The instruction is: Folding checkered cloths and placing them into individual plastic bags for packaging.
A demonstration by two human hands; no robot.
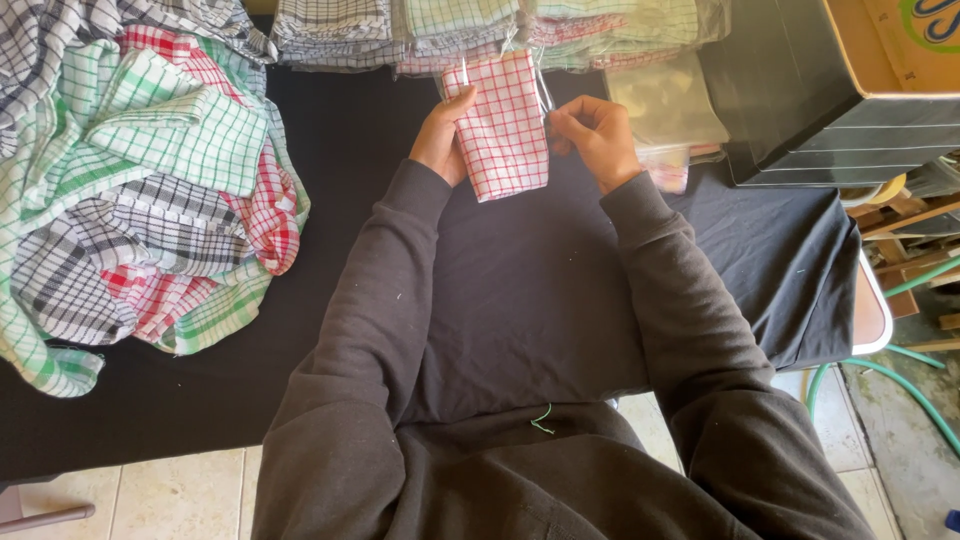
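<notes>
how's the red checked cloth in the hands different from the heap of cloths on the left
The red checked cloth is one piece, folded flat into a small rectangle; the heap is many cloths, loose and crumpled. The cloth is red and white only; the heap mixes green, black and red checks. Both are checked fabric.

Both hands hold a folded red-checked cloth (503, 125) upright above the black surface (520, 290), inside a clear bag (545, 95). The left hand (440, 135) grips its left edge, the right hand (597, 135) its right edge. A loose heap of checked cloths (140, 190) lies far left; folded stacks (450, 30) line the far edge.
</notes>
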